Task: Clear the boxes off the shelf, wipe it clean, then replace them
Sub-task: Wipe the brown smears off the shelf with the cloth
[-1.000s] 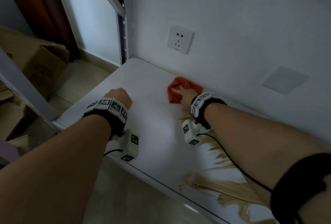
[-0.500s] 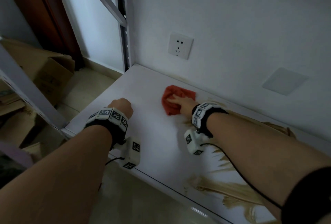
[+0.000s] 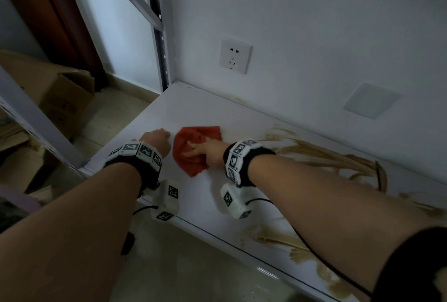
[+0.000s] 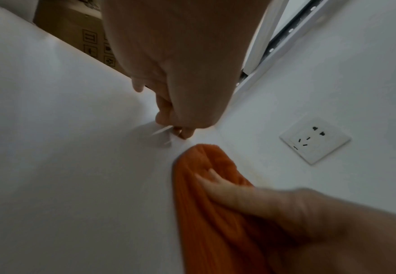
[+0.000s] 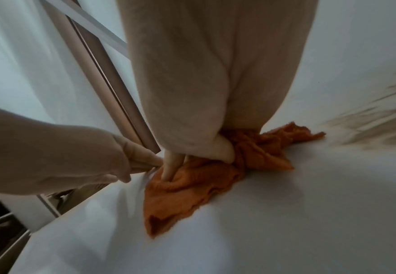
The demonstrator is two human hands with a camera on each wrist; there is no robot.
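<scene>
Shelf (image 3: 193,108) half wiped: right hand (image 3: 210,153) fingers flat on cloth (image 3: 193,137), left hand (image 3: 156,141) fisted, empty. Soiled cloth may re-smear brown stains (image 3: 326,154) across clean side.

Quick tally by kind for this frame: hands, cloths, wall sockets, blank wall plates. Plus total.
hands: 2 (left hand, right hand)
orange cloth: 1
wall socket: 1
blank wall plate: 1
total: 5

Crumpled orange cloth (image 3: 191,136) lies on stained white shelf (image 3: 193,110).
</scene>
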